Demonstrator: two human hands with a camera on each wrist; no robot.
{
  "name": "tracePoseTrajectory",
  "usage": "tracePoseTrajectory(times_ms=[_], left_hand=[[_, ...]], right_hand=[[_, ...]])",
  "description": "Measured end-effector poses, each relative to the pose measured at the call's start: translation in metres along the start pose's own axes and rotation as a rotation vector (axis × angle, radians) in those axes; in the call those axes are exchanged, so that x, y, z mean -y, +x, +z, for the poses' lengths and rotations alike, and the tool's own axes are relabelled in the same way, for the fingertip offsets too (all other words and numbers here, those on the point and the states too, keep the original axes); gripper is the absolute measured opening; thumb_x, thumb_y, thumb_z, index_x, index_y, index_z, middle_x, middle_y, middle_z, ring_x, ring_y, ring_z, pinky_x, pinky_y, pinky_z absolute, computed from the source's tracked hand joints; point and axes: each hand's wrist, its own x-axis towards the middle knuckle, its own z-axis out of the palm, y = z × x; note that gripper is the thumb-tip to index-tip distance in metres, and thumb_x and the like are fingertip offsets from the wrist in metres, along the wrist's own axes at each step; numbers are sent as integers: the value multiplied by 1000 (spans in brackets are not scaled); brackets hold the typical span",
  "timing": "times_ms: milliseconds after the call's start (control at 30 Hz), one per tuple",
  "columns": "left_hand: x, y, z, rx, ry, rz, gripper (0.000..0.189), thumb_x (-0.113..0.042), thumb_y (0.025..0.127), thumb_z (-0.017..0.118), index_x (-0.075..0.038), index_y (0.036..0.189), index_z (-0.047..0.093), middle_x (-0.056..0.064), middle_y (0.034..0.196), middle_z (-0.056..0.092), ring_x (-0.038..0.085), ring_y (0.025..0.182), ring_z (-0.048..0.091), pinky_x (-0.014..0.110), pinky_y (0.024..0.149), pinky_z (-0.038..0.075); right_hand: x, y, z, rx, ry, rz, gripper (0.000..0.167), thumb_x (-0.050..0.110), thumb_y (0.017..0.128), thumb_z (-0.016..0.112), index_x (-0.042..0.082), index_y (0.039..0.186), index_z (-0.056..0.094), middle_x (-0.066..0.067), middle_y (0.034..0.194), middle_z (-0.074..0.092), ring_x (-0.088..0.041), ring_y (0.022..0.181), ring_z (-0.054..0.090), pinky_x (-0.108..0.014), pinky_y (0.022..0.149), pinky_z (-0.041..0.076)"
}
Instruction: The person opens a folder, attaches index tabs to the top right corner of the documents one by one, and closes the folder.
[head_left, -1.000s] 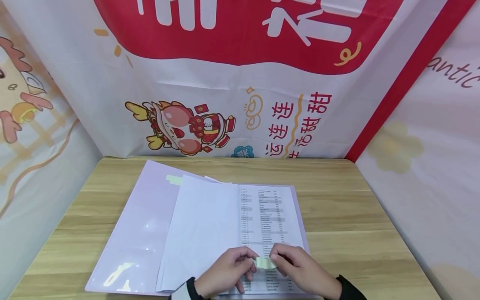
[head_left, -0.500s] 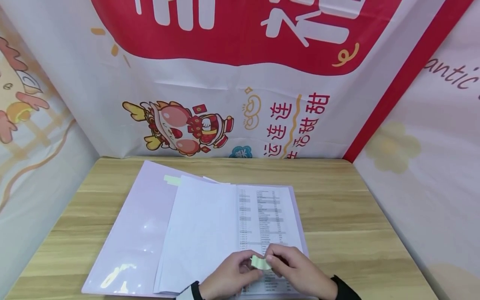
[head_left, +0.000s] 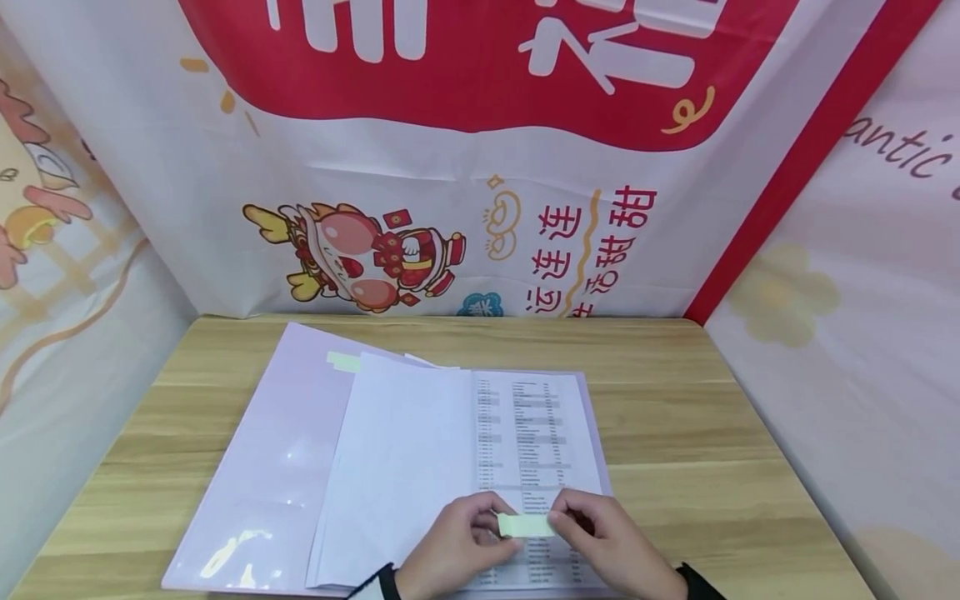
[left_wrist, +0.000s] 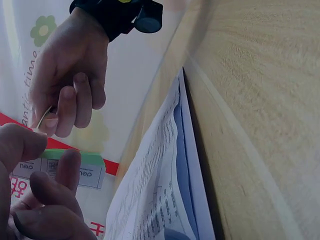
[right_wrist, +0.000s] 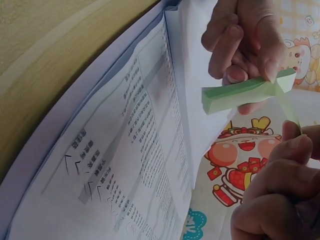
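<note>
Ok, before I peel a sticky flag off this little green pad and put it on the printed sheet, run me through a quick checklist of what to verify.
1. Pad held firmly: the left hand pinches the green sticky pad at one end. Ok.
2. One flag separated: the right hand pinches a thin strip lifting from the pad's end. Ok, though whether it is a single sheet: cannot tell.
3. Target page exposed: the printed list lies face up in the open lilac folder. Ok.
4. Page lying flat: the blank sheet beside it curls up slightly. Cannot tell if it will shift.
5. Earlier flag in place: a green tab sits at the folder's top. Ok.
</note>
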Motion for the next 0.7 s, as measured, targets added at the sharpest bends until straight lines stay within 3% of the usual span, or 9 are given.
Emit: tracePoseTrajectory(times_ms=[267, 700], left_hand=[[-2, -1, 3, -1, 19, 57, 11, -10, 89, 76, -12, 98, 70, -6, 86, 73, 2, 58, 56, 14, 56, 46], [-1, 0, -1, -7, 13, 47, 14, -15, 87, 78, -11, 96, 68, 1, 88, 72, 5, 64, 60, 16, 60, 49]], right_hand=[[0, -3, -2, -18, -26, 11, 23, 22, 105, 58, 6, 89, 65, 9, 70, 46, -2, 61, 44, -19, 55, 38], [2, -2, -6, -23, -44, 25, 24, 24, 104, 59, 6, 89, 65, 8, 69, 48, -3, 61, 45, -19, 56, 38]])
